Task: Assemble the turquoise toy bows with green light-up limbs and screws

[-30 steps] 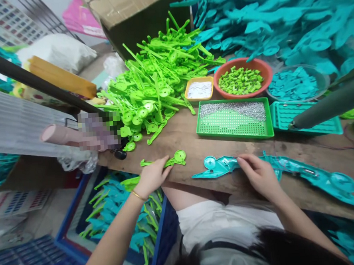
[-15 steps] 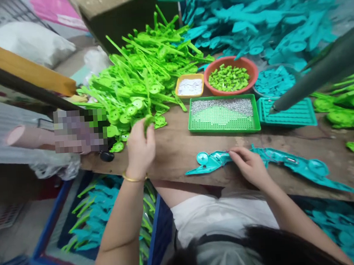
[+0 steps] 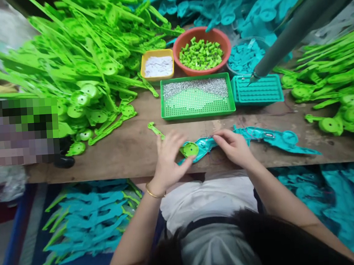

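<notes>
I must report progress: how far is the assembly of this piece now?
Done: the teal shell lies on the bench. In hand: the left hand sets a green part on its end, while the right hand steadies it. Left: big green pile unassembled.

My left hand (image 3: 168,159) is back from the heap of bright green plastic arms (image 3: 79,62), now gripping one long green plastic piece with a round end (image 3: 190,149); I hold it over the tip of the long teal plastic shell (image 3: 267,137); my view has swung right.
</notes>
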Demonstrator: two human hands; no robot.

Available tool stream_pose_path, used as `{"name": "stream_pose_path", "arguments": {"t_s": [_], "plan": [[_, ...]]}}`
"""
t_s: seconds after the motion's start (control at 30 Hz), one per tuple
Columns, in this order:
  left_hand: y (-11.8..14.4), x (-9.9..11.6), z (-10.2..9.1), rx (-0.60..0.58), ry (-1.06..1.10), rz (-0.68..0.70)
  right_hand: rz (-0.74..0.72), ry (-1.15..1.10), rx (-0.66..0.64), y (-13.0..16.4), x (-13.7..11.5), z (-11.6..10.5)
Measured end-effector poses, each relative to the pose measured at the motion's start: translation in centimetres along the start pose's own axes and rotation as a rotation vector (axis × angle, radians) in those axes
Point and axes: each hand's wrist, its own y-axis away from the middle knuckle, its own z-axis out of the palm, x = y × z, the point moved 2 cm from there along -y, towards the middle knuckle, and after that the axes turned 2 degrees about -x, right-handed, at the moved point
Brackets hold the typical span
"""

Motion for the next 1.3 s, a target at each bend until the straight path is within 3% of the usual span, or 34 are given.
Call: {"name": "stream_pose_path", "arguments": {"t_s": [0.07,0.33,0.77,0.87,0.97,1.07,1.17,1.3], "plan": [[0.1,1.1,0.5,-0.208,0.039,0.096,-0.005,-0.004,0.006,0.0,-0.1,0.1],[-1.2,1.1,1.5,-0.132,0.001,-0.113,0.007,0.014,0.022,-0.1,-0.2,0.2],[0.3,-0.8,0.8,-0.282,0.118,-0.08,0.019,0.125,0.088,-0.3,0.4,-0.1],[1.3,-1.0,0.5,-0.247,0.03,-0.114,0.012,0.143,0.075,-0.4,-0.2,-0.2],[2.0,-0.6,0.5,-0.21,-0.008,-0.137,-0.062,0.267,-0.08,-0.8,-2.5,1.0],[2.2,-0.8,-0.4,-0.021,0.024,-0.167,-0.15,0.354,-0.276,-1.5,-5.6,3.4],[2.3,-1.8,-2.1,0.194,0.085,-0.211,-0.181,0.399,-0.345,-2.3,-7.9,5.7],[2.6,-3.1,-3.4,0.259,0.146,-0.179,-0.14,0.454,-0.389,-3.4,-9.1,7.8]]}}
